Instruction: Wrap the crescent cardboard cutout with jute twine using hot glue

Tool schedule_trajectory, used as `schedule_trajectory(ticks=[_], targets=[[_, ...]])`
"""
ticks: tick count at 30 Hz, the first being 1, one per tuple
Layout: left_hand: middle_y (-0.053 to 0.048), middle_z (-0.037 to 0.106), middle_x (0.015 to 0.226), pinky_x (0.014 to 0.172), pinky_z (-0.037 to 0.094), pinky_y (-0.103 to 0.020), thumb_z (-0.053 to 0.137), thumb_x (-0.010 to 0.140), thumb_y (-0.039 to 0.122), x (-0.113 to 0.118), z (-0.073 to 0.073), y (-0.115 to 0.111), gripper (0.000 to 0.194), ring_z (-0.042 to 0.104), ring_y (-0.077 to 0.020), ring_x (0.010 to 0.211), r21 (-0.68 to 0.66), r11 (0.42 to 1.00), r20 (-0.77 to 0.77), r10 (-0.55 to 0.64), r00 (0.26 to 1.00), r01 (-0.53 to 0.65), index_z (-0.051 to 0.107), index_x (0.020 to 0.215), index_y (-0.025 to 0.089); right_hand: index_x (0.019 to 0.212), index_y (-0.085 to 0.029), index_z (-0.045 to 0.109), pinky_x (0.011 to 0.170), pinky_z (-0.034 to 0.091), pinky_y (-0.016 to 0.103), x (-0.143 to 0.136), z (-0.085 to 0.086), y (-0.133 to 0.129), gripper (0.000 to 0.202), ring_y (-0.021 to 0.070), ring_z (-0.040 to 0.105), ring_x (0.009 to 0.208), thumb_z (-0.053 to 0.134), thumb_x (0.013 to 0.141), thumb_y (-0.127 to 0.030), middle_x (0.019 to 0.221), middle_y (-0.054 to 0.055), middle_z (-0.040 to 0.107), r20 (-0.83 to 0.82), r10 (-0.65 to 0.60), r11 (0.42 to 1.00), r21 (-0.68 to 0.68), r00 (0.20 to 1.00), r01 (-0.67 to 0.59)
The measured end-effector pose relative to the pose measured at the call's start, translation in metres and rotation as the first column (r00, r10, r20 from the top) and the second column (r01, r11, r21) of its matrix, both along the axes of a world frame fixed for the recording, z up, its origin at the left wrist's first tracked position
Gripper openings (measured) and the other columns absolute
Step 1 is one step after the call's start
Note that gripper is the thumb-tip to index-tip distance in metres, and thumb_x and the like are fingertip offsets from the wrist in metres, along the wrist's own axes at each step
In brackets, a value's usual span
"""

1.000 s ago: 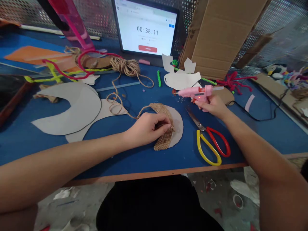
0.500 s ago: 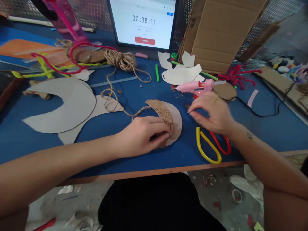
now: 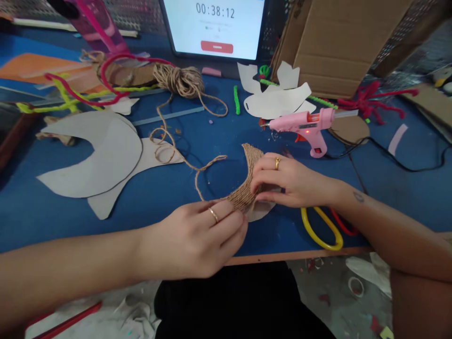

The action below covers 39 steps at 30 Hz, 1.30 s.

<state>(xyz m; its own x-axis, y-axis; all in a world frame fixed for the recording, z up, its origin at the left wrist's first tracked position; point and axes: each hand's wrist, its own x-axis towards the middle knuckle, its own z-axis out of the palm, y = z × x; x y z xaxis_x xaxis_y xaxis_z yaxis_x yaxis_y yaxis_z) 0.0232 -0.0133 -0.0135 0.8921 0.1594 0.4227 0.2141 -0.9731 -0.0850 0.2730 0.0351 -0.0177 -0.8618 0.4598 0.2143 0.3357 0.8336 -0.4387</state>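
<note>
Your two hands hold a curved, twine-covered piece just above the front edge of the blue counter. Your left hand has its fingers clamped on the piece's lower end; your right hand has its fingers closed on its right side. Ahead, a screen reads "00:38:12"; beneath, a red button carries white lettering too small to read. Beyond your right hand lies a pink glue gun, its dark label illegible, its small light glowing red.
</note>
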Motion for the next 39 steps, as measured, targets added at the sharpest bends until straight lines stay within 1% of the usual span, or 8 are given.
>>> schedule_trajectory(ticks=[5,8,11,16,20,25,31,39], targets=[[-0.006,0.071,0.087,0.066,0.055,-0.031,0.039,0.092,0.006,-0.01,-0.009,-0.006,0.03,0.067,-0.0191,0.078,0.067,0.997,0.023,-0.031,0.999,0.03,0.068,0.099,0.007,0.091,-0.016,0.059,0.087,0.044,0.035,-0.007,-0.005,0.001,0.01,0.0177,0.056,0.091,0.055,0.091,-0.026,0.091,0.006,0.061,0.001,0.014,0.995,-0.101,1.0,-0.014],[-0.008,0.072,0.091,0.072,0.056,-0.032,0.04,0.092,0.007,-0.015,-0.014,-0.007,0.03,0.067,-0.0195,0.079,0.094,0.995,0.021,-0.046,0.999,0.044,0.068,0.101,0.007,0.09,-0.017,0.058,0.086,0.043,0.034,-0.006,-0.007,0.003,0.008,0.0167,0.056,0.09,0.055,0.091,-0.024,0.091,0.005,0.062,0.0,0.011,0.994,-0.11,1.0,-0.01],[-0.008,0.072,0.089,0.071,0.056,-0.033,0.04,0.091,0.007,-0.018,-0.016,-0.006,0.03,0.067,-0.0198,0.078,0.072,0.996,0.032,-0.051,0.998,0.049,0.068,0.1,0.007,0.09,-0.017,0.057,0.084,0.043,0.033,-0.006,-0.008,0.002,0.01,0.0166,0.055,0.09,0.057,0.09,-0.028,0.092,0.005,0.061,0.012,-0.007,0.995,-0.103,1.0,0.008],[-0.008,0.072,0.085,0.066,0.056,-0.032,0.037,0.092,0.006,-0.018,-0.015,-0.006,0.032,0.068,-0.0202,0.074,0.022,1.0,0.036,-0.019,0.999,0.018,0.068,0.097,0.006,0.089,-0.018,0.056,0.084,0.043,0.032,-0.007,-0.008,0.001,0.012,0.0157,0.054,0.089,0.058,0.089,-0.029,0.091,0.004,0.06,0.024,-0.016,0.992,-0.125,1.0,0.019],[-0.009,0.073,0.088,0.064,0.056,-0.031,0.032,0.092,0.003,-0.02,-0.012,-0.008,0.037,0.068,-0.0205,0.074,-0.035,0.999,0.006,0.001,1.0,0.0,0.068,0.098,0.006,0.089,-0.018,0.056,0.084,0.042,0.033,-0.008,-0.007,0.001,0.01,0.016,0.055,0.088,0.058,0.089,-0.028,0.09,0.004,0.06,0.041,-0.026,0.988,-0.151,0.999,0.032],[-0.011,0.073,0.091,0.063,0.057,-0.032,0.031,0.092,0.003,-0.022,-0.01,-0.008,0.039,0.069,-0.0214,0.075,-0.069,0.997,-0.012,-0.016,1.0,0.015,0.069,0.097,0.006,0.088,-0.018,0.057,0.082,0.042,0.032,-0.01,-0.005,0.0,0.008,0.0158,0.055,0.087,0.059,0.088,-0.026,0.09,0.004,0.061,0.042,-0.044,0.987,-0.15,0.998,0.05],[-0.01,0.073,0.089,0.062,0.057,-0.03,0.032,0.091,0.003,-0.023,-0.011,-0.004,0.039,0.068,-0.0199,0.072,-0.065,0.997,0.007,-0.031,1.0,0.031,0.07,0.095,0.007,0.087,-0.018,0.056,0.083,0.041,0.031,-0.011,-0.005,-0.001,0.007,0.0151,0.055,0.086,0.059,0.087,-0.025,0.089,0.004,0.061,0.048,-0.05,0.985,-0.162,0.998,0.057],[-0.012,0.072,0.095,0.067,0.059,-0.034,0.038,0.088,0.006,-0.026,-0.01,-0.006,0.036,0.068,-0.0222,0.078,-0.048,0.996,-0.073,-0.081,0.994,0.077,0.073,0.094,0.008,0.087,-0.018,0.056,0.082,0.041,0.032,-0.012,-0.003,-0.002,0.007,0.0155,0.054,0.086,0.058,0.087,-0.025,0.09,0.004,0.061,0.068,-0.058,0.983,-0.168,0.996,0.068]])
